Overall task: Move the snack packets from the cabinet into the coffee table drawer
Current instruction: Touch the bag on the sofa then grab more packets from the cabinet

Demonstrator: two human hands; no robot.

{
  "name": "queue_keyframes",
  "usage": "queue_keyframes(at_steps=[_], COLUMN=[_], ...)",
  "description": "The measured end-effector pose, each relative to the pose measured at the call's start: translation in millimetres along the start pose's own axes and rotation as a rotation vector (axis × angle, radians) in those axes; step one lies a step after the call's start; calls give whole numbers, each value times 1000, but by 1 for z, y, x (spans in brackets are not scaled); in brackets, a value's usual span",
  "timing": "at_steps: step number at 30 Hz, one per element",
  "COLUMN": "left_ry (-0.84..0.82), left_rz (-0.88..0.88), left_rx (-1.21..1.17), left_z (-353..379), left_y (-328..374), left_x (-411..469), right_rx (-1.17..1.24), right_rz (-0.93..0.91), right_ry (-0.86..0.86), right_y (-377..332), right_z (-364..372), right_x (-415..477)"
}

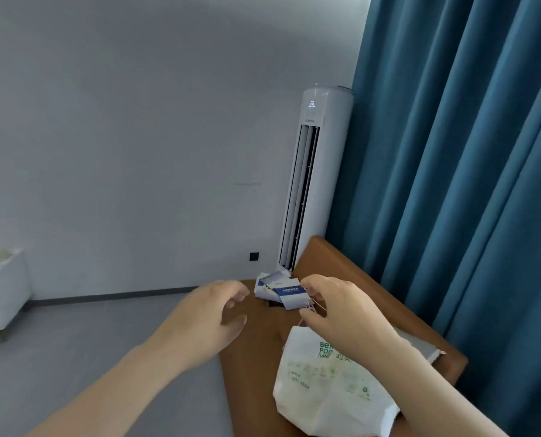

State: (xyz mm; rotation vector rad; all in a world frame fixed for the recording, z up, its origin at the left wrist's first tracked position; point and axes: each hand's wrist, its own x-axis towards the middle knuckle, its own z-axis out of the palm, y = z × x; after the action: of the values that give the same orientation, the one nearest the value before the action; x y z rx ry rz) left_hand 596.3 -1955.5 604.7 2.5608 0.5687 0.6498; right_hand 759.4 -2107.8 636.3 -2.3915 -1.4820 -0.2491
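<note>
A white bag with green print [329, 383] lies on a brown wooden cabinet top [351, 272]. My right hand [335, 307] hovers above the bag's upper edge, its fingers pinched on a thin white string handle of the bag. My left hand [212, 316] is held to the left of it, over the cabinet's left edge, fingers curled and apart, holding nothing. A small pile of blue and white cards or leaflets [278, 290] lies on the cabinet just beyond both hands. No snack packets show outside the bag.
A tall white floor air conditioner [313, 178] stands in the corner behind the cabinet. Blue curtains [467, 152] hang along the right. A white low cabinet [1, 288] stands at the far left on the grey floor [105, 335].
</note>
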Motion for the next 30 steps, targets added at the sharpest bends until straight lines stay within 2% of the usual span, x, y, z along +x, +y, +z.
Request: queue_keyframes(at_steps=[19, 30], left_ry=[103, 209], left_rz=[-127, -309], left_rx=[52, 154], left_z=[-65, -109], left_y=[-263, -405], left_x=[228, 351], right_rx=[101, 189], right_rz=[-194, -400], right_ry=[-55, -83], right_y=[-62, -107], right_z=[129, 201], right_x=[357, 582])
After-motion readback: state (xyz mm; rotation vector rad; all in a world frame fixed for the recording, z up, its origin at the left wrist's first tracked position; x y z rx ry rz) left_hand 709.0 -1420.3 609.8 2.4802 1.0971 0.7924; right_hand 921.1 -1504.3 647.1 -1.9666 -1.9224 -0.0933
